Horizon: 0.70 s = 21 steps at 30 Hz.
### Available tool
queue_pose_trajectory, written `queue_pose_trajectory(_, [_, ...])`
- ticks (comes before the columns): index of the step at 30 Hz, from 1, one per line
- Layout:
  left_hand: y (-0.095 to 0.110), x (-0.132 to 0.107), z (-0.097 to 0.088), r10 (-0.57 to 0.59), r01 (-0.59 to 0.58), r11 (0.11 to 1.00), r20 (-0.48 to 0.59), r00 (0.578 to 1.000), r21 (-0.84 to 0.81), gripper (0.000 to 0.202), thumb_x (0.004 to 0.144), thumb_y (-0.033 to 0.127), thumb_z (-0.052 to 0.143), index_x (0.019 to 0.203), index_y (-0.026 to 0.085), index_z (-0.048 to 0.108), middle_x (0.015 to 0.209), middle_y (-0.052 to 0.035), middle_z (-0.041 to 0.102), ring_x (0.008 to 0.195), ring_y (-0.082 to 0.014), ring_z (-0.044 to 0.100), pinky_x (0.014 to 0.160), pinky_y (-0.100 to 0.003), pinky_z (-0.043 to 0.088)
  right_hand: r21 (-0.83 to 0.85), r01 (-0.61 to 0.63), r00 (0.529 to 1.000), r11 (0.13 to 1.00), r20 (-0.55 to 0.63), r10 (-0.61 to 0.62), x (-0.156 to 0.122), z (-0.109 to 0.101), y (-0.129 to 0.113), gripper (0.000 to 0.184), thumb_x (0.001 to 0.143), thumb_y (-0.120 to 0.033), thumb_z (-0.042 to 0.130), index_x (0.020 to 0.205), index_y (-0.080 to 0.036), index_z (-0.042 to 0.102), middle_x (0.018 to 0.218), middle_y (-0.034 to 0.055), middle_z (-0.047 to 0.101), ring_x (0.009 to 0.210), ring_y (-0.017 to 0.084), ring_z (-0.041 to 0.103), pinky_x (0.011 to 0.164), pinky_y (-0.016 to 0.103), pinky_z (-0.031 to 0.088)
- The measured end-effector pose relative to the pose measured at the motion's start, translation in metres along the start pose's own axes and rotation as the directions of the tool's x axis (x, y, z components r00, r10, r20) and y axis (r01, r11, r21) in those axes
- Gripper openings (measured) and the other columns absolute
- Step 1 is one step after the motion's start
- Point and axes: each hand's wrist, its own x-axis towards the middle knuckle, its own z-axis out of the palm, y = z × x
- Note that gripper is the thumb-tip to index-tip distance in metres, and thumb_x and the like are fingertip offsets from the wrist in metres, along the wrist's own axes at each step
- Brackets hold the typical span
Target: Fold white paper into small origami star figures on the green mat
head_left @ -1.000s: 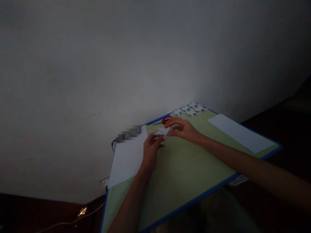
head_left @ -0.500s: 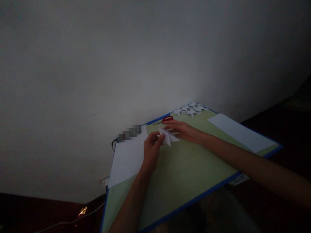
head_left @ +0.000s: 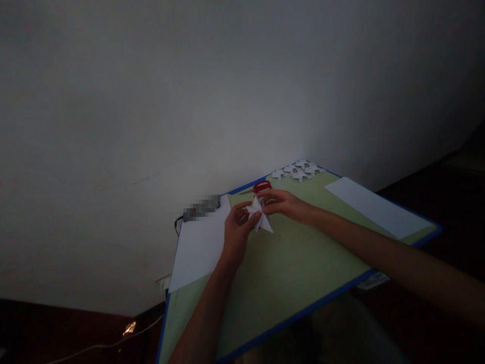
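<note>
A folded white paper star [head_left: 261,218] is held above the middle of the table, its points spread outward. My left hand [head_left: 238,227] pinches it from the left, with the thumb on its face. From the right, my right hand [head_left: 282,205] has its fingers closed at the star's edge; the fingertips are partly hidden behind the paper. Just beyond my hands lie scissors [head_left: 262,186] with red handles, their blades pointing left.
Several similar paper stars [head_left: 299,173] lie at the table's far corner. White paper sheets rest at the left [head_left: 199,247] and right [head_left: 375,207] of the green table [head_left: 295,278], which has a blue edge. A wall [head_left: 212,101] rises behind. A pixelated object [head_left: 201,207] sits at the left edge.
The paper star has turned between my hands and shows more of its points. My right hand has come in slightly left and now takes hold of its edge.
</note>
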Motion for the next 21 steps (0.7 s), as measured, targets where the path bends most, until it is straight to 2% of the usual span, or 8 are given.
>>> queue_pose_trajectory(4, [0.0, 0.002, -0.001, -0.028, 0.028, 0.999, -0.044, 0.999, -0.019, 0.052, 0.065, 0.033, 0.088, 0.109, 0.018, 0.065, 0.085, -0.003, 0.07, 0.071, -0.0147, 0.067, 0.068, -0.028, 0.052, -0.196, 0.046, 0.998, 0.98, -0.038, -0.054, 0.001, -0.002, -0.001, 0.048, 0.069, -0.026, 0.082, 0.115, -0.021, 0.069, 0.086, 0.0002, 0.062, 0.081, 0.016, 0.059, 0.076, 0.03, 0.047])
queue_pose_trajectory(9, [-0.002, 0.004, -0.001, -0.025, 0.019, 0.997, -0.081, 0.996, -0.073, 0.043, 0.062, 0.032, 0.089, 0.096, 0.016, 0.068, 0.096, -0.0076, 0.074, 0.077, -0.0169, 0.069, 0.073, -0.031, 0.052, -0.327, 0.093, 0.994, 0.94, -0.027, -0.108, 0.002, -0.001, -0.001, 0.045, 0.071, -0.031, 0.08, 0.113, -0.018, 0.07, 0.094, 0.0029, 0.064, 0.084, 0.017, 0.058, 0.078, 0.031, 0.046])
queue_pose_trajectory(12, [-0.004, 0.005, -0.001, -0.025, 0.019, 0.997, -0.077, 0.997, -0.075, 0.041, 0.064, 0.032, 0.088, 0.097, 0.015, 0.071, 0.093, -0.007, 0.074, 0.076, -0.0162, 0.067, 0.071, -0.03, 0.052, -0.316, 0.113, 0.994, 0.942, 0.035, -0.107, 0.002, 0.0, 0.0, 0.036, 0.077, -0.035, 0.076, 0.107, -0.017, 0.07, 0.092, 0.0036, 0.067, 0.083, 0.017, 0.06, 0.078, 0.031, 0.046])
queue_pose_trajectory(15, [-0.006, 0.005, -0.003, -0.009, 0.008, 1.0, -0.083, 0.996, -0.012, 0.04, 0.067, 0.034, 0.086, 0.1, 0.016, 0.074, 0.083, -0.0046, 0.072, 0.072, -0.0151, 0.064, 0.067, -0.028, 0.05, -0.295, 0.113, 0.994, 0.949, 0.039, -0.106, 0.002, 0.0, 0.0, 0.028, 0.078, -0.038, 0.075, 0.096, -0.016, 0.07, 0.084, 0.0021, 0.067, 0.078, 0.017, 0.06, 0.073, 0.029, 0.046])
queue_pose_trajectory(18, [-0.01, 0.006, -0.006, 0.034, -0.023, 0.993, -0.092, 0.995, 0.113, 0.039, 0.069, 0.035, 0.085, 0.102, 0.017, 0.075, 0.076, -0.0019, 0.069, 0.066, -0.013, 0.06, 0.064, -0.027, 0.047, -0.295, 0.106, 0.994, 0.949, 0.007, -0.109, 0.001, 0.001, 0.001, 0.031, 0.075, -0.041, 0.079, 0.091, -0.016, 0.069, 0.08, 0.0008, 0.066, 0.075, 0.016, 0.06, 0.07, 0.028, 0.045])
queue_pose_trajectory(21, [-0.01, 0.006, -0.006, 0.103, -0.088, 0.978, -0.073, 0.992, 0.19, 0.037, 0.07, 0.035, 0.084, 0.102, 0.018, 0.075, 0.082, -0.0028, 0.071, 0.071, -0.0139, 0.061, 0.068, -0.028, 0.049, -0.287, 0.104, 0.994, 0.952, 0.01, -0.105, 0.001, 0.001, 0.002, 0.034, 0.072, -0.041, 0.082, 0.092, -0.017, 0.069, 0.079, 0.0001, 0.067, 0.072, 0.015, 0.061, 0.067, 0.026, 0.045])
